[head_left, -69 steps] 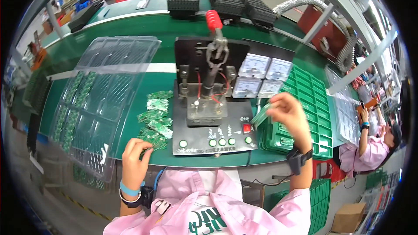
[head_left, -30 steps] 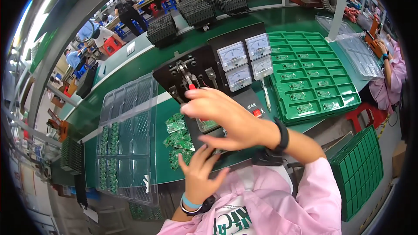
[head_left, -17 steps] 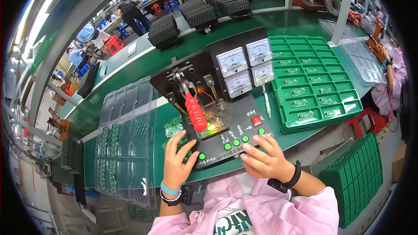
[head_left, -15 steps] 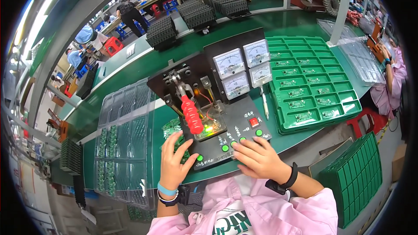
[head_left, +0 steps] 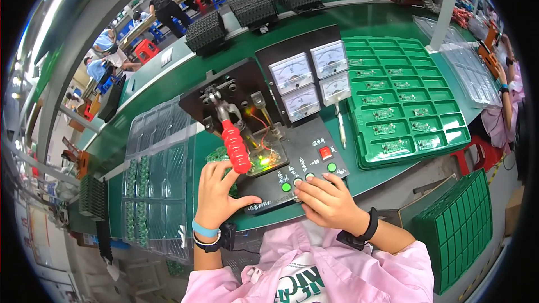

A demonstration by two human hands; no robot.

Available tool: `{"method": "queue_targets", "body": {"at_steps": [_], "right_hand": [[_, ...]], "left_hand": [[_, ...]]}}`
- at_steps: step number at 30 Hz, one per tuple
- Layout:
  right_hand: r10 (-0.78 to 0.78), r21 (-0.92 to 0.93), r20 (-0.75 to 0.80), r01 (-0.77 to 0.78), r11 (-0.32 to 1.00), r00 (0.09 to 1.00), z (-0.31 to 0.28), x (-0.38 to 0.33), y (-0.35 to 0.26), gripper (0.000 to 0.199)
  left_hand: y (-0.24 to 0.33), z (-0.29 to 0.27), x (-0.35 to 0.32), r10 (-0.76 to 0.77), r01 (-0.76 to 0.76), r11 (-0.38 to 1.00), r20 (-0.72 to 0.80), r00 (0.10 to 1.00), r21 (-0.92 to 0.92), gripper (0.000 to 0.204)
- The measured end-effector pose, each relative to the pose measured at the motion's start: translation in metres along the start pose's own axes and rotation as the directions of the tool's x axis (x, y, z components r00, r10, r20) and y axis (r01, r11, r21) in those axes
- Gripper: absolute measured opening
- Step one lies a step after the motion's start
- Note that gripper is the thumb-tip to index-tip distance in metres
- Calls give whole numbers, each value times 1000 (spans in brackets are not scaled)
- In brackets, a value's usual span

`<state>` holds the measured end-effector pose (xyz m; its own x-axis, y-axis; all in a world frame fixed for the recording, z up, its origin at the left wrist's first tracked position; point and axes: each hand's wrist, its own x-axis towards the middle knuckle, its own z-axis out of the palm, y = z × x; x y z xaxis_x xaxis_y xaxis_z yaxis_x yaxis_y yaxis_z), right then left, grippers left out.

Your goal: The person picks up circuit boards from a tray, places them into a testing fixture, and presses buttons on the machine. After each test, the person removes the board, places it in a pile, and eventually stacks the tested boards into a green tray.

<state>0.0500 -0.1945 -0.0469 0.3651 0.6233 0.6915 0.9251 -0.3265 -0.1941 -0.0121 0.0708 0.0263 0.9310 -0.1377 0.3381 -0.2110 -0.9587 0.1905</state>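
Left hand (head_left: pixel 216 201) at the near left corner of the black fixture (head_left: pixel 306 148), released, with fingers spread and thumb stretched over the fixture's front edge. Right hand (head_left: pixel 331 206) at the middle of that same front edge, also unclenched, with bent fingertips at the row of green buttons (head_left: pixel 286 187); impossible to tell whether pressing. On the fixture's left part, a ribbed red handle (head_left: pixel 234 148), its lower end close to the left fingertips, contact unclear. Beside this end, low on the fixture, a yellow-green glow (head_left: pixel 263 161). At the fixture's back right, four white-faced meters (head_left: pixel 293 73); toward its right edge, a red switch (head_left: pixel 325 152). Left of the fixture, partly behind the left hand, loose green circuit boards (head_left: pixel 217 156) on the desk (head_left: pixel 365 21); farther left, a clear tray (head_left: pixel 175 179). Just right of the fixture, a white pen (head_left: pixel 341 125), then a green tray (head_left: pixel 436 83) with boards in many pockets.
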Motion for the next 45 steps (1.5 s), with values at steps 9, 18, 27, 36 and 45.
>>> {"method": "queue_targets", "body": {"at_steps": [9, 18, 27, 36, 45], "right_hand": [[-549, 71, -387, 618, 783, 741, -25, 171, -7, 29], [137, 457, -434, 87, 885, 891, -18, 214, 40, 32], [473, 599, 453, -651, 467, 756, 7, 116, 49, 12], [318, 385, 537, -562, 732, 781, 13, 116, 38, 34], [393, 448, 468, -596, 666, 791, 15, 115, 36, 26]], "left_hand": [[8, 10, -27, -96, 90, 995, -235, 967, -36, 53], [-4, 1, -98, -426, 415, 905, -215, 879, -100, 30], [0, 11, -109, -496, 466, 868, -231, 837, -173, 25], [-9, 13, -119, -527, 485, 843, -183, 830, -232, 21], [1, 1, -89, -680, 432, 704, -361, 638, -564, 18]]}}
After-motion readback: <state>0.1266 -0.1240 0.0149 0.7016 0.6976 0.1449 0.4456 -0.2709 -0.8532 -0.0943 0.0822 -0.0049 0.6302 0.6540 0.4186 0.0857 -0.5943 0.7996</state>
